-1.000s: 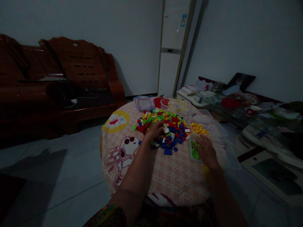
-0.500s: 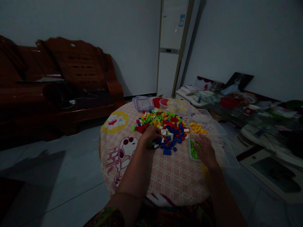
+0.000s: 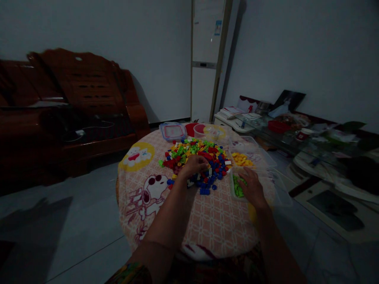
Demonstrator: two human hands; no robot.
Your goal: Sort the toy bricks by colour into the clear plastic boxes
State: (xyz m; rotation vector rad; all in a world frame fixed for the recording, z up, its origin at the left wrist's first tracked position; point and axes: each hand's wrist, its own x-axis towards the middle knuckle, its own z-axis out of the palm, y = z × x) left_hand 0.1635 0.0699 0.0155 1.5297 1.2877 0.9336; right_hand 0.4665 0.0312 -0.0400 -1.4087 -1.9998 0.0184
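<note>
A mixed heap of toy building bricks (image 3: 216, 173) in red, blue, yellow, green and white lies on the round table. My left hand (image 3: 194, 165) is over the near side of this heap, fingers pinched together; what they hold, if anything, is too small to make out. At the right, a clear plastic box (image 3: 232, 191) contains green bricks (image 3: 239, 189). My right hand (image 3: 252, 187) rests at that box with fingers apart, the tips over the green bricks. Behind it, yellow bricks (image 3: 241, 159) sit in another clear container.
A patterned cloth (image 3: 213, 225) covers the table. Toward its far edge are a blue-rimmed box (image 3: 173, 131), a red round item (image 3: 192, 129) and a clear round tub (image 3: 199, 132). A cluttered glass-topped stand (image 3: 266, 128) is close by on the right, a wooden bench (image 3: 89, 90) at the left.
My left hand has moved rightward and slightly farther over the heap, its fingers now closer together. My right hand stays at the box of green bricks. The whole view has shifted a little.
</note>
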